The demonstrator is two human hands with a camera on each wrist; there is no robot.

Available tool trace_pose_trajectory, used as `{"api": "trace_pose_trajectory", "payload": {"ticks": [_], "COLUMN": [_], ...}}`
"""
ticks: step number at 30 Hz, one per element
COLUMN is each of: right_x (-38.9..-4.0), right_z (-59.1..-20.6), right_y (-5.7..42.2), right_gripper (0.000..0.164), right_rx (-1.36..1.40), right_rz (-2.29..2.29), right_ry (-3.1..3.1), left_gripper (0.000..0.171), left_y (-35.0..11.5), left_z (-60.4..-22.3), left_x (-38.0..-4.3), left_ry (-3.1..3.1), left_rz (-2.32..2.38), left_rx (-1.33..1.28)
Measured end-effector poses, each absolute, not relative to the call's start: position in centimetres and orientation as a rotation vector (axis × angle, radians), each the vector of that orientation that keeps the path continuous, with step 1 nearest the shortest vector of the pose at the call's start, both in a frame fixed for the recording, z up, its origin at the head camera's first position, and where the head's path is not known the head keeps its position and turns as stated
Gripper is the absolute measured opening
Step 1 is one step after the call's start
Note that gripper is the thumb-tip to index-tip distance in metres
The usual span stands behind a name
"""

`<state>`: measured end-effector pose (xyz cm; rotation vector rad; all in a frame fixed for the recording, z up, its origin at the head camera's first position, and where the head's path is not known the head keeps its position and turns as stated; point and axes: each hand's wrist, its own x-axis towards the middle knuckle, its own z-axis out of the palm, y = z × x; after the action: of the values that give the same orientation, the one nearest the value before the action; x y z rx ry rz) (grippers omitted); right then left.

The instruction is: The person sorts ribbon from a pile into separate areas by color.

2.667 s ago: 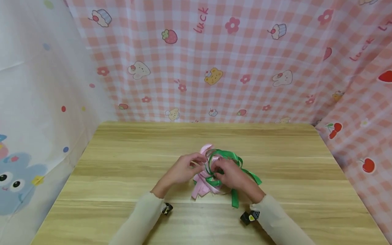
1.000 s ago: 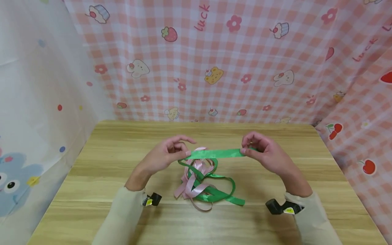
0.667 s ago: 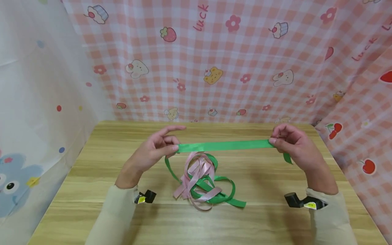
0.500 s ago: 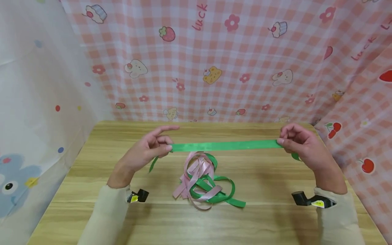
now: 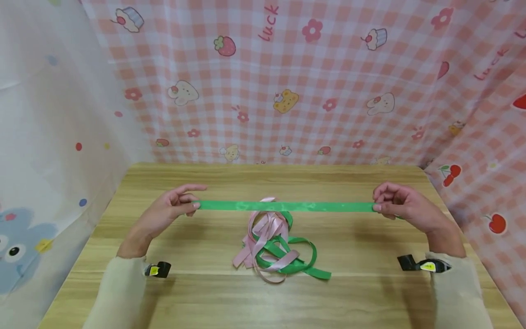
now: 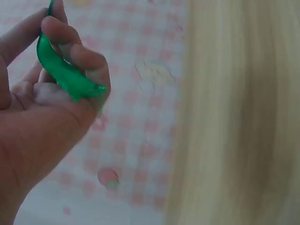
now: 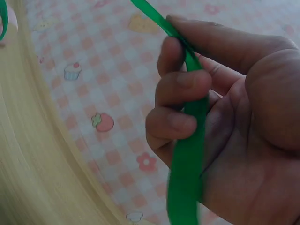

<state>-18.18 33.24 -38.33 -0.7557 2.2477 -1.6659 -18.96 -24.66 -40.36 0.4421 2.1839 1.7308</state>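
Observation:
A green satin ribbon [image 5: 287,206] is stretched straight and level between the two hands above the table. My left hand [image 5: 168,208] pinches one end between thumb and fingers, its index finger held out straight. In the left wrist view a short ribbon tail [image 6: 70,80] lies curved inside that palm. My right hand [image 5: 404,205] pinches the other end. A longer tail [image 7: 186,183] hangs down past its curled fingers in the right wrist view. Below the taut ribbon lies a tangled heap of pink ribbons [image 5: 267,230] and more green ribbon [image 5: 316,273].
The wooden table [image 5: 230,301] reaches back to a pink checked cloth [image 5: 255,132] with printed figures. A white dotted cloth [image 5: 53,137] hangs on the left and another checked cloth [image 5: 489,196] on the right. Both wrists carry small black cameras [image 5: 163,269].
Both hands have left the heap, lifting out one green ribbon. They have moved apart, drawing it taut; most recently the left hand shifted further left and both came slightly lower in view.

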Motion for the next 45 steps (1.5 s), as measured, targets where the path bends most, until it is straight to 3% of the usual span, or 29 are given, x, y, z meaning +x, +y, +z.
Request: {"api": "trace_pose_trajectory", "payload": {"ticks": [7,15,22,29,33,40,45], "right_x": [-19.1,-20.2,-21.8,-23.6,-24.9,-27.0,-27.8], "right_z": [-39.7,-41.8,-44.3,-45.7,-46.6,-48.3,-49.8], "right_y": [34.4,35.6,35.7,35.0,34.1,32.1,31.6], "right_gripper": [0.017,0.009,0.009,0.023,0.021,0.023,0.027], "right_rx": [-0.676,-0.539,-0.202,0.122,0.275,0.606,0.768], "right_rz": [-1.721,-1.789,-2.114,-2.306,-2.37,-2.441,-2.528], "right_ry": [2.242,2.244,2.055,1.991,2.09,2.193,2.163], "left_gripper": [0.034,0.038,0.031,0.039,0.043,0.051,0.043], "left_y": [-26.5,-27.2,-26.7,-25.9,-25.8,-26.0,-25.7], "left_z": [-42.4,-44.3,-45.7,-46.7,-47.4,-48.4,-48.4], "left_x": [-19.4,-20.6,-22.2,-24.1,-25.1,-26.4,-27.1], "left_ry": [2.213,2.026,1.816,1.725,1.687,1.77,1.762], "left_rz": [1.841,2.194,2.475,2.601,2.661,2.607,2.623], "left_rx": [0.207,-0.12,-0.41,-0.66,-0.773,-0.907,-0.944]}}
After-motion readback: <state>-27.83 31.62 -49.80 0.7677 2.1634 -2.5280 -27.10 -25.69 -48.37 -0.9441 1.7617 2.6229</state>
